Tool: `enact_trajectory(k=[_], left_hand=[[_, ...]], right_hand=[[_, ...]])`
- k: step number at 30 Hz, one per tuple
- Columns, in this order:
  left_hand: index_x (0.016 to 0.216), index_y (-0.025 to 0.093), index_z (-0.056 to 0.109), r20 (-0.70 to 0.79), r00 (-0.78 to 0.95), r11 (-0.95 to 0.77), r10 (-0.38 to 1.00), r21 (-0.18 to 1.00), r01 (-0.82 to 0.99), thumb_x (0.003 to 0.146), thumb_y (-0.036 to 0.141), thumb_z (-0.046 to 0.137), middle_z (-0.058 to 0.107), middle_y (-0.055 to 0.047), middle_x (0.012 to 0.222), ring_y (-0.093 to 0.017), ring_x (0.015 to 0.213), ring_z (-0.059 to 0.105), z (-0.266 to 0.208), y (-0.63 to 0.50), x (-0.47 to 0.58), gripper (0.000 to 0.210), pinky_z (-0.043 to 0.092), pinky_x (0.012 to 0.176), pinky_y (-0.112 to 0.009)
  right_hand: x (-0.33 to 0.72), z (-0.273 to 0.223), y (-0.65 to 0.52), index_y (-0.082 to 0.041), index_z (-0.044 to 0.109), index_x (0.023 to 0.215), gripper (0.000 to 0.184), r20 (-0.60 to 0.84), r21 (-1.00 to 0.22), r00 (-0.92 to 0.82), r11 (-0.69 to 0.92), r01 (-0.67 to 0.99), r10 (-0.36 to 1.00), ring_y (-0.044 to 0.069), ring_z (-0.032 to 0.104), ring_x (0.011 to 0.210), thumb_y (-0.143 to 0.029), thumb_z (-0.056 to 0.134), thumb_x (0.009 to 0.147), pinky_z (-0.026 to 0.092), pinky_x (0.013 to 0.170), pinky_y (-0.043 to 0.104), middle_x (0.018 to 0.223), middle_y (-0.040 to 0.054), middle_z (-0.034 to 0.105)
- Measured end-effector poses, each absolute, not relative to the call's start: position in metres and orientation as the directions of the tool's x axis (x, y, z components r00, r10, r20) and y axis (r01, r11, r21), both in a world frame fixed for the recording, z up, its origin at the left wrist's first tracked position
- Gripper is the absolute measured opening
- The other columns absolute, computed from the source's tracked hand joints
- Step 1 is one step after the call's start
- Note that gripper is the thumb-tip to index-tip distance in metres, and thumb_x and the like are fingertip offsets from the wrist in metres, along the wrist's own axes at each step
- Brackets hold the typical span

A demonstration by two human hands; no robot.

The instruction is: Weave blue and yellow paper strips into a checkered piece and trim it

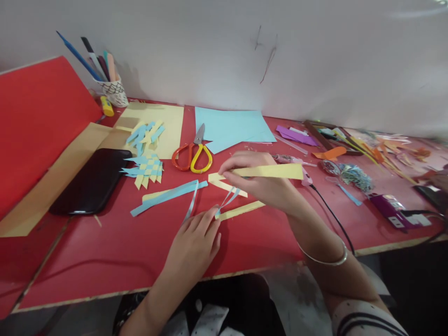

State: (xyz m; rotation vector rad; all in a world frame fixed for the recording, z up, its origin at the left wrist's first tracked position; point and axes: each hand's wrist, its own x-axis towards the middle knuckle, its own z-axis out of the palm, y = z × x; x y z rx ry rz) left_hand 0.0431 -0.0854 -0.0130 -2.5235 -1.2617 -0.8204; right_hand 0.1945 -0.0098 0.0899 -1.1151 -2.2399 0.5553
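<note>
Seated at a red table (105, 252), facing a white wall. Right hand (262, 182) just past centre, fingers pinched on a yellow strip (269, 171) and holding it level above the tabletop, its free end pointing toward 3 o'clock. Beneath that hand, more strips fanned out from one crossing point: two yellow ones (241, 211) and a thin blue pair (229, 198), seemingly kept together there so the weave does not slide. Left hand (196, 238) at 6 o'clock of that crossing, fingers flat and close together, tips pressing the near ends of the strips down against the table; not pinching, just pinning.

Toward 9 o'clock of the left hand, loose blue strips (168, 196) lying slack. Farther out at 10 o'clock, two woven patches (147, 169) of blue and yellow, set aside beside a black phone (93, 182) resting on brown card. At 12 o'clock, orange-and-yellow scissors (192, 156), shut, handles toward the body for easy reach, between a yellow sheet (168, 121) and a blue sheet (231, 126). At 11 o'clock by the wall, a cup (112, 91) of pens. Out toward 2 and 3 o'clock, purple paper, orange scraps, a corded tool and a purple power strip (390, 207). Bangle (329, 260) on the right wrist.
</note>
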Motion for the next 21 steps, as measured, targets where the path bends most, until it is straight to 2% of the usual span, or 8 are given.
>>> enact_trajectory(k=[7, 11, 15, 21], left_hand=[[0.088, 0.013, 0.064, 0.534, 0.488, -0.606, 0.69, 0.058, 0.793, 0.08, 0.013, 0.04, 0.063, -0.015, 0.11, -0.023, 0.086, 0.065, -0.013, -0.086, 0.041, 0.026, 0.055, 0.069, -0.034], [0.09, 0.014, 0.062, 0.499, 0.487, -0.608, 0.717, 0.106, 0.787, 0.08, 0.013, 0.041, 0.063, -0.015, 0.109, -0.024, 0.088, 0.064, -0.014, -0.086, 0.041, 0.024, 0.055, 0.071, -0.037], [0.091, 0.014, 0.06, 0.486, 0.467, -0.599, 0.739, 0.157, 0.785, 0.079, 0.014, 0.043, 0.059, -0.017, 0.115, -0.026, 0.091, 0.063, -0.017, -0.086, 0.041, 0.021, 0.054, 0.073, -0.04], [0.092, 0.015, 0.059, 0.491, 0.453, -0.591, 0.744, 0.168, 0.789, 0.08, 0.015, 0.043, 0.056, -0.017, 0.119, -0.027, 0.092, 0.062, -0.021, -0.086, 0.04, 0.02, 0.054, 0.072, -0.04]], right_hand=[[0.194, 0.084, -0.006, -0.016, 0.064, 0.074, 0.013, 0.281, -0.615, -0.455, 0.522, 0.59, 0.845, 0.01, 0.056, 0.071, -0.016, 0.052, 0.08, 0.04, 0.063, 0.022, 0.076, 0.0004, 0.064], [0.193, 0.084, -0.006, -0.016, 0.063, 0.07, 0.015, 0.223, -0.625, -0.487, 0.507, 0.593, 0.844, 0.01, 0.054, 0.069, -0.011, 0.051, 0.078, 0.04, 0.064, 0.023, 0.072, 0.0004, 0.063], [0.195, 0.081, -0.004, -0.015, 0.062, 0.068, 0.016, 0.225, -0.623, -0.529, 0.539, 0.567, 0.818, 0.01, 0.053, 0.069, -0.011, 0.051, 0.078, 0.039, 0.065, 0.023, 0.072, 0.0005, 0.061], [0.197, 0.069, 0.0, -0.015, 0.062, 0.071, 0.011, 0.2, -0.664, -0.545, 0.522, 0.536, 0.814, 0.009, 0.054, 0.071, -0.014, 0.053, 0.078, 0.04, 0.067, 0.022, 0.076, 0.0011, 0.06]])
